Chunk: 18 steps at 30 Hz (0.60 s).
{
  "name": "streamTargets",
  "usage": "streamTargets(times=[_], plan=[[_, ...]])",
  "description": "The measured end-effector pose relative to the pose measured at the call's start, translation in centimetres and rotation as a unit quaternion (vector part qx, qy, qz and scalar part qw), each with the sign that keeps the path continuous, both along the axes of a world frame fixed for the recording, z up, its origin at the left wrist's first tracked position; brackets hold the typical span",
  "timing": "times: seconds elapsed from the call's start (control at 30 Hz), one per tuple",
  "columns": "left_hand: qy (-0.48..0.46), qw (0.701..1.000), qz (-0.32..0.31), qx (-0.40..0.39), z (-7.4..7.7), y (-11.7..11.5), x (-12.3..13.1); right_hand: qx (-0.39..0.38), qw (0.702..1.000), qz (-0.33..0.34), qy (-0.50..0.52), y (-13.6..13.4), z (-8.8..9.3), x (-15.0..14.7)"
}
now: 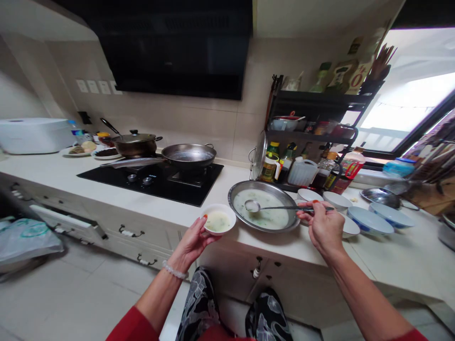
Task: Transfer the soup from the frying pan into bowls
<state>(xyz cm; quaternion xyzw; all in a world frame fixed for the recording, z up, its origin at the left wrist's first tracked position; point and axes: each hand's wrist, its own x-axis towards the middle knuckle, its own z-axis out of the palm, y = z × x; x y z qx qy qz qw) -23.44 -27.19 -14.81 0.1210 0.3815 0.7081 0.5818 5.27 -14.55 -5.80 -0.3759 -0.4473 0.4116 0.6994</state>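
Note:
My left hand [194,239] is closed around the side of a small white bowl [232,219], which holds pale soup [218,220] with green bits. The bowl is held just left of a wide metal basin [234,186] of the same milky soup. My right hand [325,225] grips the dark handle of a ladle [253,205]. The ladle's round head is over the basin at the soup's surface; whether it carries soup I cannot tell.
Several bowls [369,220] stand right of the basin. Behind it, a black rack [314,135] holds bottles and jars. On the left, a frying pan [188,154] and a lidded pot [137,142] rest on the black stove [156,184]. An open drawer [67,220] juts out below the counter.

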Motion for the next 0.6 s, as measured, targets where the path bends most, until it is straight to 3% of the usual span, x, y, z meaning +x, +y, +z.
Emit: streamTargets(times=[0.37, 0.6], plan=[[0.007, 1.0, -0.002, 0.002, 0.0, 0.0, 0.0, 0.0, 1.0, 0.002, 0.0, 0.1, -0.1, 0.0], [0.0, 1.0, 0.0, -0.001, 0.2, 0.0, 0.1, -0.002, 0.999, 0.023, 0.023, -1.2, 2.0, -1.2]])
